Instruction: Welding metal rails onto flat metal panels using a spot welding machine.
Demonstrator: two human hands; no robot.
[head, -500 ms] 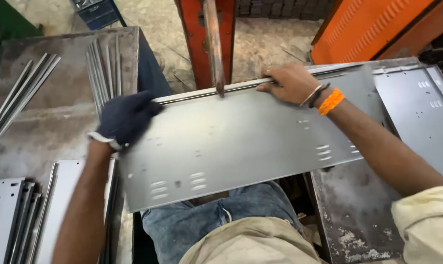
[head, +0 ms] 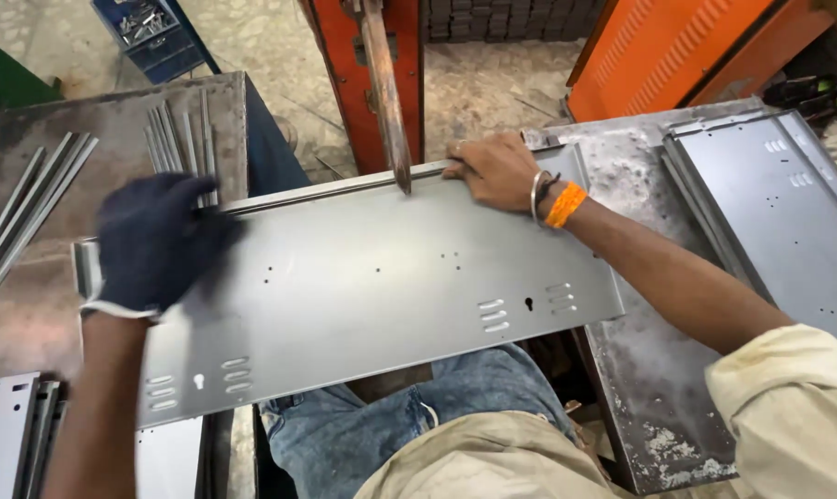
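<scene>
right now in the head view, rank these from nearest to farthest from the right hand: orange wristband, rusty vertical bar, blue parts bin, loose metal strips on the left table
1. orange wristband, on the wrist of the right hand itself.
2. rusty vertical bar, just left of the fingers, its tip at the panel edge.
3. loose metal strips, on the left table, past the gloved left hand.
4. blue parts bin, on the floor at top left.

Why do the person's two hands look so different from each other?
The left hand wears a dark blue glove; the right hand is bare, with an orange band and a metal bangle at the wrist. The left hand looks blurred; the right hand looks sharp. The left hand is at the grey sheet-metal panel's left end, the right hand near its far edge. Both rest on that panel.
</scene>
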